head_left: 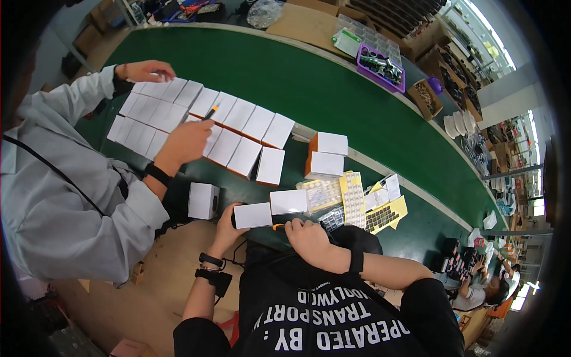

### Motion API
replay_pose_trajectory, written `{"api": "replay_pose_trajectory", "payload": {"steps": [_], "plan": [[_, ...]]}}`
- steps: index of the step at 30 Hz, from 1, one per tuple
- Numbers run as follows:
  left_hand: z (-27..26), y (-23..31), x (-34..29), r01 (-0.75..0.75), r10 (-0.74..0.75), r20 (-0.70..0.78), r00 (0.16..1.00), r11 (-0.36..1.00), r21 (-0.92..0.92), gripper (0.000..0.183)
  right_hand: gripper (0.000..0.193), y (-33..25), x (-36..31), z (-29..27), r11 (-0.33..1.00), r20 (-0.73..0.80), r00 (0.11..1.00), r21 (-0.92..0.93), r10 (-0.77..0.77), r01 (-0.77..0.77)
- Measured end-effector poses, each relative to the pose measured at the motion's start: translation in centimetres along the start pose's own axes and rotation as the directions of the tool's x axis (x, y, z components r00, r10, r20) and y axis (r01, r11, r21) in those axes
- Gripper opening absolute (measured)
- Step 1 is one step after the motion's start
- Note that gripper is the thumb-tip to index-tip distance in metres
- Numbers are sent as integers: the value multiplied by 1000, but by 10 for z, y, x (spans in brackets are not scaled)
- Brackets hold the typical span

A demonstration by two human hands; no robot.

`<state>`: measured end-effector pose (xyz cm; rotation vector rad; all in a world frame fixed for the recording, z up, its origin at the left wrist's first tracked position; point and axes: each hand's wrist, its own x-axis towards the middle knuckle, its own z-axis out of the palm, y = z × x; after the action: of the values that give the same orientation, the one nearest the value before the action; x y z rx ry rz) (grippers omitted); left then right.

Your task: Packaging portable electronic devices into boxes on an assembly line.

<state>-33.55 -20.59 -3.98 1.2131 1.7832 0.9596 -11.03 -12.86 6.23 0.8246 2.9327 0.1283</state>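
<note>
My left hand [225, 231] grips the left end of a small white box [253, 215] at the near edge of the green table, fingers closed round it. A second white box [288, 202] sits against its right side. My right hand [308, 239] is closed just right of the gripped box, around a slim tool with an orange end [278, 226]. The rest of that tool is hidden by my fingers. Beside my right hand lie a sheet of dark stickers [332, 219] and a yellow sheet with round pale stickers [353, 199].
At left a co-worker's hand [189, 141] holds an orange-tipped tool over rows of white boxes [143, 113]. Two orange-sided boxes [327, 154] stand beyond mine; another white box [203, 200] is to the left. A green conveyor belt [380, 131] runs behind, with a purple basket [380, 68] past it.
</note>
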Motion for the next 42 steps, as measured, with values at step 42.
{"api": "replay_pose_trajectory", "payload": {"steps": [42], "plan": [[51,-10,-48,-7,-10,-178,984,995,-95,68,10,12,92,12,809,236,967,548,93,-211]]}}
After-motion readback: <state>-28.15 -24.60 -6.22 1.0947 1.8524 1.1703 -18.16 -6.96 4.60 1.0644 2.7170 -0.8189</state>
